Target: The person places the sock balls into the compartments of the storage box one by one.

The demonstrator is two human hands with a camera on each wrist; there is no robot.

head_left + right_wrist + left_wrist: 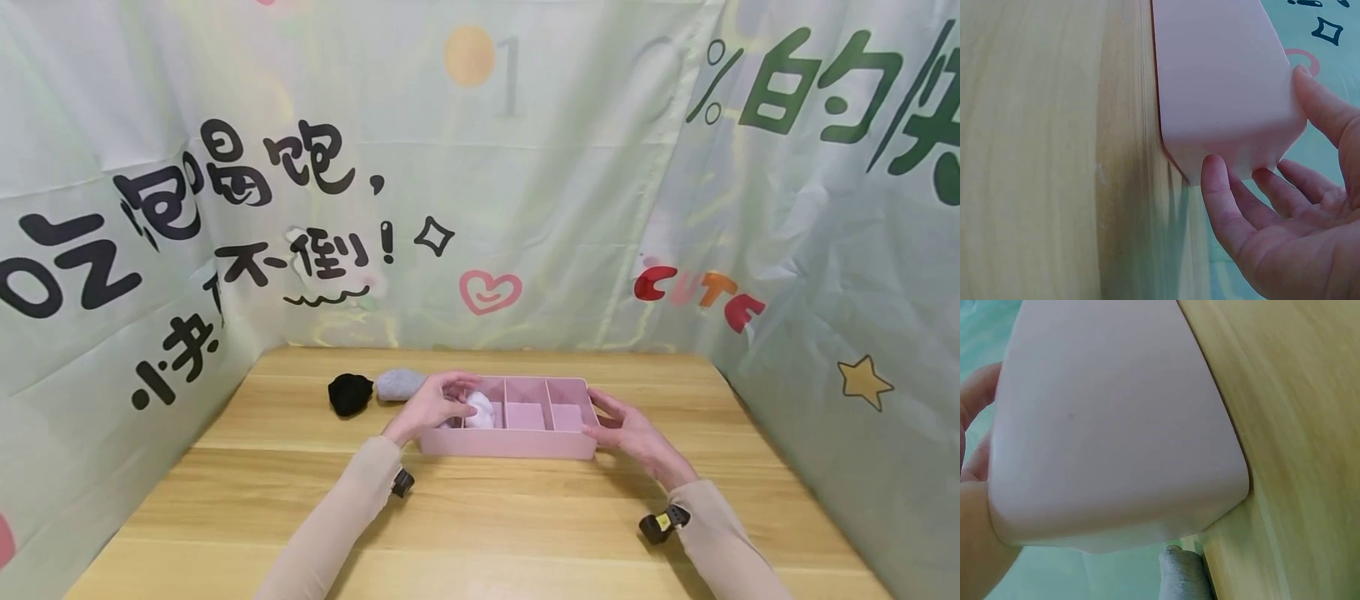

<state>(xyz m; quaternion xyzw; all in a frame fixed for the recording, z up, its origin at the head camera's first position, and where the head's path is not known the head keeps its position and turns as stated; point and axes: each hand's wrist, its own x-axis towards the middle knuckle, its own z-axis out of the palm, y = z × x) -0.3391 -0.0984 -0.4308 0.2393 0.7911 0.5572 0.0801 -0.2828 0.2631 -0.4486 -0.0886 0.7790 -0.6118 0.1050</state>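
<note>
Pink plastic box with little compartments (pixel 525 442) on the wooden desk (pixel 480 517), left hand (pixel 435 406) fingers curled on a white sock (pixel 480 410) in its left end, right hand (pixel 630 433) fingers straight, spread, touching its right end

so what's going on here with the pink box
A person sits at a wooden table with a pink divided tray between both hands. The left hand reaches over the tray's left end, at a white rolled sock in the left compartment. The right hand rests open against the right end. A black sock and a grey sock lie left of the tray.
</note>
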